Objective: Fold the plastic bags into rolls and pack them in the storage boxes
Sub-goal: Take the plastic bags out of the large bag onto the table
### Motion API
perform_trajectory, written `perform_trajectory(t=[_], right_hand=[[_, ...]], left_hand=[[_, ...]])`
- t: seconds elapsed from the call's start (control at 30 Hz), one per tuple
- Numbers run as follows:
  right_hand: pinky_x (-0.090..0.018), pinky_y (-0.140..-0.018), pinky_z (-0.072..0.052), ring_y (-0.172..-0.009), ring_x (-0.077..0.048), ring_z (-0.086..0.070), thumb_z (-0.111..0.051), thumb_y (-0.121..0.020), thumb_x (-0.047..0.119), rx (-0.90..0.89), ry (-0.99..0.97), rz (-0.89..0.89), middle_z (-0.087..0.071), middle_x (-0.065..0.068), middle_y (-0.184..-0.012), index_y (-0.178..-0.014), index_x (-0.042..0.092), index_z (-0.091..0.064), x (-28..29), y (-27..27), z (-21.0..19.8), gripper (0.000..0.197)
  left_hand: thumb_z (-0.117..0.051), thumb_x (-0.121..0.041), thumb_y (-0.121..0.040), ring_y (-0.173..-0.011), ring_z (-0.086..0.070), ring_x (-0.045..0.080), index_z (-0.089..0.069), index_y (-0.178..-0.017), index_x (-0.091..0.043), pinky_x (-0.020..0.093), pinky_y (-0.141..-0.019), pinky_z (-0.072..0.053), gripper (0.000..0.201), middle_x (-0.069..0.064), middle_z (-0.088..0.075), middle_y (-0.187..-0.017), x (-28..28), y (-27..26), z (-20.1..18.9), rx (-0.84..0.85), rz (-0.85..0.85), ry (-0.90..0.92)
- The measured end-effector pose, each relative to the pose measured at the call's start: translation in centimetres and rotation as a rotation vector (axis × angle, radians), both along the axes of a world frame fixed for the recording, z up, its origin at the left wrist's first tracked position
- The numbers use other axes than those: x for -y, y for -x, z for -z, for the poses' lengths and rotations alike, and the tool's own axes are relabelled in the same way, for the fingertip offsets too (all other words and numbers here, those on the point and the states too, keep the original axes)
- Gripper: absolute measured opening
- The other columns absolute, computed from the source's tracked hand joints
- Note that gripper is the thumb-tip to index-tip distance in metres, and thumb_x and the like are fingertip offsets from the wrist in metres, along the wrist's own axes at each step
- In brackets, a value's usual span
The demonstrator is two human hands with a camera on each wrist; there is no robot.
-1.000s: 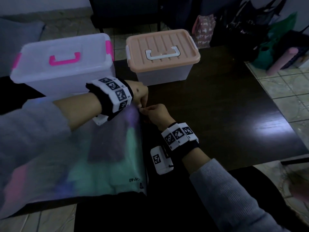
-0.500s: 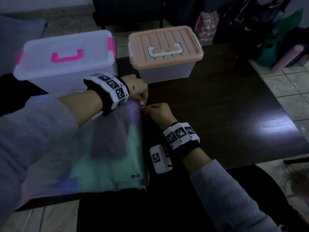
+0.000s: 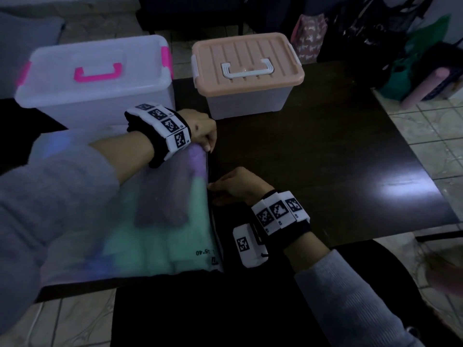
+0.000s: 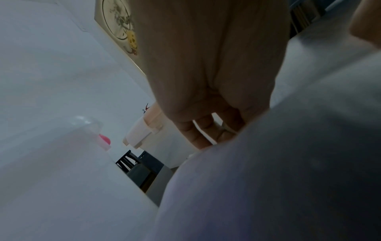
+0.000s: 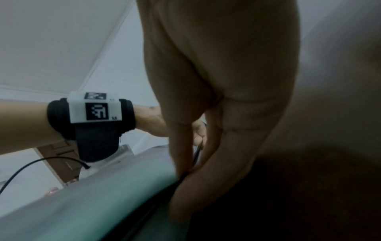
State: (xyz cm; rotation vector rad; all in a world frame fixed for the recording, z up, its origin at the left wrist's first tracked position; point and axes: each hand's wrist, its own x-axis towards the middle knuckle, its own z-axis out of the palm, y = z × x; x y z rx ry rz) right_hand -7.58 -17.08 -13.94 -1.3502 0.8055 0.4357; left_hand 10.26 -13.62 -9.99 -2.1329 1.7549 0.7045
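A large translucent plastic bag (image 3: 140, 221) with green, purple and dark packs inside lies on the dark table (image 3: 325, 159) at the front left. My left hand (image 3: 205, 139) pinches the bag's far right corner. My right hand (image 3: 225, 186) pinches the same right edge lower down; in the right wrist view its fingers (image 5: 185, 154) close on the bag's edge (image 5: 123, 203). A clear storage box with pink handle and latches (image 3: 95, 81) and a box with a peach lid (image 3: 248, 63) stand shut at the back of the table.
Bags and a pink roll (image 3: 426, 86) sit on the tiled floor at the right. A dark chair (image 3: 188, 16) stands behind the table. The table's right half shows bare dark wood with a light glare.
My hands, close together at the bag's corner before, have moved apart along its right edge: the right hand slid toward me, the left stayed at the far corner.
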Motion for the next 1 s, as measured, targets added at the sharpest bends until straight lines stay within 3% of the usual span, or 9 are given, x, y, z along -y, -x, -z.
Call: perform_trajectory(t=[0.1,0.17,0.3,0.43,0.63,0.73,0.87,0.93,1.0], right_hand=[[-0.024,-0.054,-0.056,-0.058,-0.018,-0.063,-0.063,-0.087,0.003,-0.028,-0.06,-0.053,-0.063,-0.013,-0.075,-0.113,-0.014,-0.057,0.0,1.0,-0.7,0.031],[-0.023,-0.053,-0.056,-0.053,-0.015,-0.064,-0.064,-0.086,0.003,-0.051,-0.059,-0.11,-0.064,-0.012,-0.075,-0.112,-0.012,-0.059,0.2,1.5,-1.3,0.031],[-0.023,-0.057,-0.058,-0.056,-0.015,-0.067,-0.067,-0.084,0.004,-0.097,-0.056,-0.26,-0.067,-0.012,-0.077,-0.113,-0.008,-0.061,-0.3,2.9,-1.9,0.031],[-0.023,-0.059,-0.058,-0.059,-0.016,-0.068,-0.067,-0.083,0.003,-0.157,-0.085,-0.429,-0.069,-0.009,-0.072,-0.093,-0.002,-0.065,-1.3,5.2,-1.4,0.012],[-0.022,-0.066,-0.058,-0.064,-0.012,-0.069,-0.069,-0.083,0.007,-0.194,-0.102,-0.524,-0.071,-0.003,-0.07,-0.088,0.004,-0.067,-2.1,7.4,-0.3,0.006],[-0.02,-0.063,-0.057,-0.063,-0.011,-0.068,-0.068,-0.083,0.006,-0.202,-0.132,-0.535,-0.071,-0.004,-0.071,-0.085,0.005,-0.068,-2.4,8.1,-0.3,0.003],[-0.022,-0.07,-0.058,-0.068,-0.013,-0.069,-0.069,-0.083,0.009,-0.158,-0.084,-0.53,-0.071,-0.006,-0.078,-0.092,0.004,-0.068,-2.6,8.4,-0.4,0.01],[-0.024,-0.073,-0.058,-0.072,-0.016,-0.069,-0.069,-0.084,0.017,-0.092,-0.061,-0.427,-0.071,-0.008,-0.083,-0.097,0.003,-0.068,-2.4,8.2,-0.4,0.019],[-0.027,-0.074,-0.058,-0.076,-0.019,-0.067,-0.064,-0.088,0.025,-0.014,-0.041,-0.247,-0.068,-0.009,-0.089,-0.109,0.0,-0.063,-2.1,7.5,-0.3,0.033]], left_hand=[[-0.062,-0.021,-0.086,-0.076,-0.047,0.002,-0.072,-0.091,-0.024,0.012,-0.058,-0.03,0.011,-0.017,-0.056,-0.078,0.0,0.5,-0.1,0.034,-0.008,0.007],[-0.063,-0.02,-0.086,-0.08,-0.049,0.006,-0.072,-0.093,-0.022,0.02,-0.063,-0.033,0.012,-0.011,-0.058,-0.084,0.0,1.0,-0.4,0.059,-0.007,0.008],[-0.063,-0.021,-0.085,-0.087,-0.056,0.011,-0.072,-0.093,-0.022,0.021,-0.075,-0.035,0.012,-0.006,-0.065,-0.094,-0.2,1.7,-0.9,0.102,-0.023,0.023],[-0.061,-0.021,-0.087,-0.099,-0.059,0.017,-0.071,-0.098,-0.022,0.024,-0.079,-0.038,0.015,-0.002,-0.068,-0.105,-0.3,2.7,-1.2,0.175,-0.043,0.023],[-0.06,-0.017,-0.089,-0.092,-0.059,0.018,-0.071,-0.094,-0.022,0.027,-0.076,-0.041,0.013,-0.002,-0.068,-0.1,-0.9,4.0,-1.1,0.238,-0.11,0.056],[-0.059,-0.015,-0.089,-0.09,-0.058,0.019,-0.069,-0.095,-0.02,0.028,-0.075,-0.043,0.013,0.0,-0.066,-0.099,-1.0,4.4,-1.1,0.225,-0.171,0.037],[-0.06,-0.011,-0.088,-0.093,-0.06,0.025,-0.068,-0.096,-0.01,0.035,-0.079,-0.049,0.012,0.009,-0.066,-0.106,-1.3,4.6,-0.6,0.236,-0.225,0.073],[-0.061,-0.019,-0.09,-0.102,-0.054,0.03,-0.06,-0.112,0.0,0.04,-0.086,-0.046,0.03,0.017,-0.056,-0.119,-1.2,4.9,-0.8,0.296,-0.295,0.14],[-0.057,-0.038,-0.091,-0.11,-0.052,0.035,-0.05,-0.121,0.002,0.04,-0.084,-0.044,0.051,0.02,-0.051,-0.123,-1.4,5.6,-1.3,0.367,-0.422,0.189]])
